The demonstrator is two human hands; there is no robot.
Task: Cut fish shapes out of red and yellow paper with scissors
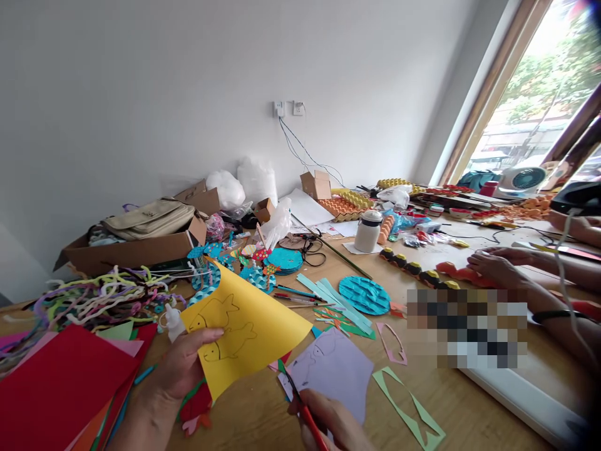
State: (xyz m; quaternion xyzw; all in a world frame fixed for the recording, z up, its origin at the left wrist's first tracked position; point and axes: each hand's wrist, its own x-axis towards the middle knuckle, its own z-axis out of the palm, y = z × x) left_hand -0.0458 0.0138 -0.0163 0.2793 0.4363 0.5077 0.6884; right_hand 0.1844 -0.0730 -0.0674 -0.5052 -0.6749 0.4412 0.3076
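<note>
My left hand pinches a yellow sheet of paper at its left side, thumb on top. Two fish outlines with eyes are drawn on that sheet, which is held up off the table. In my right hand is a pair of scissors with red handles; its dark blades point up and left, below the yellow paper's lower edge and apart from it. Under the blades lies a purple sheet with another fish drawing. Red and pink paper cutouts rest beneath my left wrist.
Coloured paper sheets lie at the left, below a heap of pipe cleaners. A green paper offcut, blue textured disc and white jar are on the right. Another person's hands work near painted egg-carton strips.
</note>
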